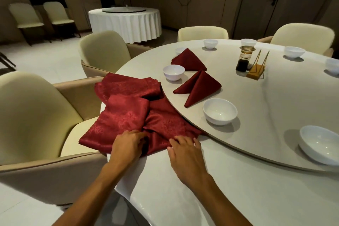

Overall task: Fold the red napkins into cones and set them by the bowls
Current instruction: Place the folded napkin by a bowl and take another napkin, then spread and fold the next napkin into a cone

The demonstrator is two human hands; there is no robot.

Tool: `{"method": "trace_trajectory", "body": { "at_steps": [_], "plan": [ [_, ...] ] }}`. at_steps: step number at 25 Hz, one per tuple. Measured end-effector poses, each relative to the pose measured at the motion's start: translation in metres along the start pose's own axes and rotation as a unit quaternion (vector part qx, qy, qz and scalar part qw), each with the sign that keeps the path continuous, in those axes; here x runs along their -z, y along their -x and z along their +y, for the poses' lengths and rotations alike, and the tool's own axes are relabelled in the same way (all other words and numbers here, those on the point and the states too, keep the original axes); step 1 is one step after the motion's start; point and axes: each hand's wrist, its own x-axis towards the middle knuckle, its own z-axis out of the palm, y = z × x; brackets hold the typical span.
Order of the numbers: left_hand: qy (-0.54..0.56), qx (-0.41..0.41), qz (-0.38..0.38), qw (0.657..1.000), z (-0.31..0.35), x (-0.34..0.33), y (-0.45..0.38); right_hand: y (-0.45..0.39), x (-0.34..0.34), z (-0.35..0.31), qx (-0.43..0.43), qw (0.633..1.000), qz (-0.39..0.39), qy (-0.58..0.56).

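Observation:
A heap of unfolded red napkins (126, 110) lies at the table's left edge, partly tucked under the turntable rim. My left hand (128, 143) grips the near edge of one napkin with curled fingers. My right hand (183, 150) rests on the crumpled red napkin (165, 126) beside it, fingers spread flat. Two folded red cones stand on the turntable: one (199, 86) between two white bowls (173, 72) (219, 111), another (189, 60) farther back.
The grey turntable (266, 115) carries several more white bowls around its rim, among them one (320, 144) at the near right, plus a soy sauce bottle (243, 62) and a toothpick holder (255, 71). Cream chairs (33, 115) ring the table. A second round table (126, 22) stands behind.

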Motion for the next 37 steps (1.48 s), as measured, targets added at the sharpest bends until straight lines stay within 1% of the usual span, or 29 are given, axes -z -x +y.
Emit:
{"method": "trace_trajectory", "body": {
  "at_steps": [2,3,4,5,7,9,11,13,14,16,17,19,20,21,22,24,26,29,31,32,33,35,36,37],
  "plan": [
    [0.028,-0.021,0.017,0.999,-0.005,-0.004,0.013,0.006,0.000,0.005,-0.019,0.996,0.049,-0.078],
    [0.035,-0.027,0.031,0.999,-0.005,-0.004,0.021,0.003,0.002,0.009,-0.044,0.989,0.057,-0.133],
    [0.044,-0.027,0.037,0.998,-0.004,-0.002,0.029,-0.002,0.005,0.011,-0.070,0.982,0.050,-0.166],
    [0.053,-0.030,0.037,0.997,-0.002,0.000,0.037,-0.008,0.007,0.012,-0.089,0.982,0.034,-0.164],
    [0.070,-0.018,0.030,0.997,-0.001,0.008,0.048,-0.016,0.005,0.009,-0.102,0.989,0.014,-0.106],
    [0.080,-0.007,0.025,0.996,0.000,0.018,0.053,-0.014,0.001,0.003,-0.100,0.991,0.027,-0.082],
    [0.082,-0.013,0.062,0.995,0.000,0.029,0.052,-0.007,-0.003,0.002,-0.099,0.989,0.050,-0.100],
    [0.074,-0.042,0.098,0.992,0.003,0.036,0.046,0.001,-0.004,0.006,-0.097,0.986,0.071,-0.112],
    [0.062,-0.058,0.108,0.991,0.006,0.036,0.042,0.005,-0.004,0.007,-0.090,0.988,0.073,-0.101],
    [0.027,-0.079,0.117,0.990,0.011,0.032,0.028,0.009,-0.001,0.009,-0.082,0.993,0.046,-0.070],
    [0.016,-0.089,0.104,0.990,0.015,0.028,0.020,0.010,0.001,0.010,-0.080,0.995,0.031,-0.052],
    [0.010,-0.104,0.028,0.994,0.020,0.021,0.003,0.013,0.007,0.012,-0.077,0.997,0.017,-0.021],
    [0.005,-0.108,-0.012,0.994,0.022,0.018,-0.003,0.018,0.009,0.013,-0.076,0.997,0.021,-0.017],
    [-0.006,-0.113,-0.036,0.993,0.023,0.018,-0.007,0.022,0.010,0.014,-0.075,0.996,0.037,-0.027],
    [-0.010,-0.120,-0.038,0.992,0.025,0.019,-0.007,0.029,0.010,0.014,-0.075,0.994,0.060,-0.050],
    [0.004,-0.143,0.004,0.990,0.028,0.028,0.003,0.042,0.008,0.015,-0.082,0.984,0.111,-0.115],
    [0.027,-0.167,0.061,0.984,0.028,0.037,0.024,0.051,0.008,0.018,-0.102,0.969,0.137,-0.180],
    [0.033,-0.208,0.125,0.969,0.030,0.050,0.052,0.054,0.015,0.026,-0.140,0.954,0.137,-0.226],
    [0.026,-0.243,0.154,0.957,0.038,0.056,0.061,0.052,0.026,0.027,-0.138,0.954,0.141,-0.224],
    [0.013,-0.262,0.166,0.951,0.043,0.058,0.063,0.052,0.032,0.025,-0.119,0.949,0.148,-0.252],
    [-0.002,-0.278,0.179,0.944,0.049,0.059,0.065,0.054,0.040,0.022,-0.095,0.936,0.148,-0.305],
    [-0.018,-0.297,0.217,0.930,0.056,0.059,0.066,0.059,0.054,0.013,-0.010,0.908,0.106,-0.405],
    [-0.018,-0.303,0.238,0.923,0.058,0.061,0.065,0.060,0.058,0.009,0.042,0.906,0.084,-0.412],
    [-0.015,-0.304,0.258,0.917,0.060,0.064,0.064,0.060,0.061,0.006,0.091,0.911,0.071,-0.395]
  ]
}}
